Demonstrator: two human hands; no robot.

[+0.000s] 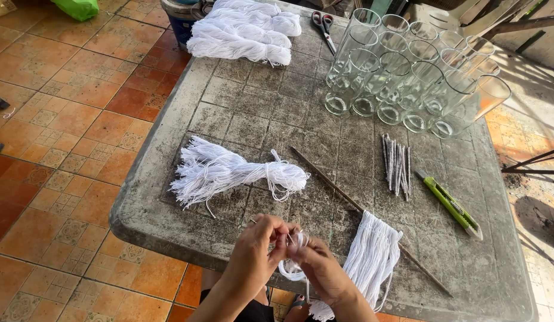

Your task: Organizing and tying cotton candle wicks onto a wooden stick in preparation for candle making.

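- Your left hand [256, 247] is closed, its fingertips pinching a strand of white string [293, 268] at the near edge of the table [169, 173].
- Your right hand [318, 268] is closed too, gripping the same string just beside the left; the two hands touch at the fingertips.
- The string loops down below your hands, off the table edge.
- Just right of your right hand, a row of white strands [372, 256] hangs over a long thin stick [348, 200] that lies diagonally across the table.
- Ahead of your left hand lies a loose bundle of white string [229, 173], tied near its right end, apart from your hands.
- To the right of the stick sits a small pile of short sticks [396, 164], and beside it a green utility knife [450, 206].
- At the far right stands a cluster of clear glass tumblers [408, 71], packed close together.
- At the far left edge lies a bigger heap of white string skeins [244, 30], with scissors [324, 27] just to its right.
- The floor [68, 119] to your left is orange patterned tile.
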